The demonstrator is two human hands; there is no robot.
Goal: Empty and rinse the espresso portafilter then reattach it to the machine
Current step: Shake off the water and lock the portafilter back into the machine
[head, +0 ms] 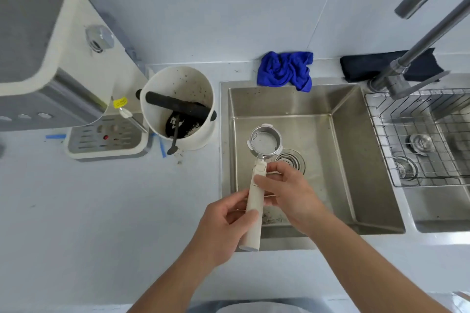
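Your left hand (223, 221) clamped on lower portafilter (256, 185) handle; right hand (287, 193) pinching handle near neck. Basket end at 12 o'clock, held over sink (343, 160), drain at its 3 o'clock. Knock box (178, 104) at 10 o'clock on desk (101, 211); espresso machine (63, 58) beyond.

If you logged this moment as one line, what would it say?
left hand: grips portafilter handle | right hand: on handle near basket | basket: looks empty, over sink | tap: no water visible
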